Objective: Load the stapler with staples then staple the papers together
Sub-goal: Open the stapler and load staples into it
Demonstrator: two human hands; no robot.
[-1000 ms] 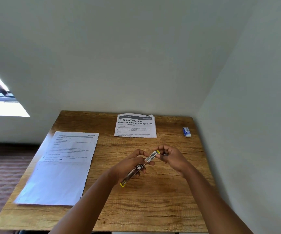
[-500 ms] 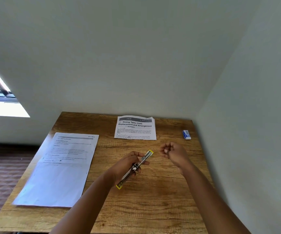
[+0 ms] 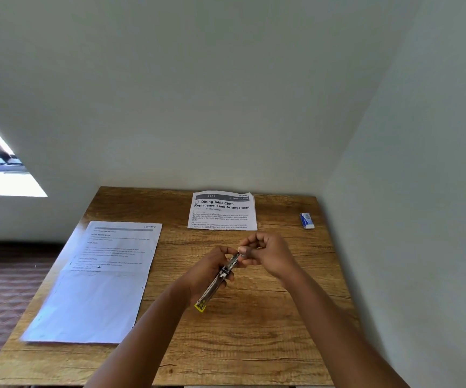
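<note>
Above the middle of the wooden table my left hand grips a slim metal stapler with yellow ends, opened out flat. It points from near left to far right. My right hand has its fingers curled and pinches the stapler's far end, hiding that tip. Whether it also holds staples I cannot tell. A large printed sheet of paper lies flat on the table's left side.
A folded printed sheet headed "Dining Table Cloth Replacement and Arrangement" lies at the back middle. A small blue and white box sits at the back right near the wall. Walls close off the back and right sides.
My right hand had drawn away from the stapler half a second ago. It has come back and now pinches the far end. My left hand keeps hold of the stapler.
</note>
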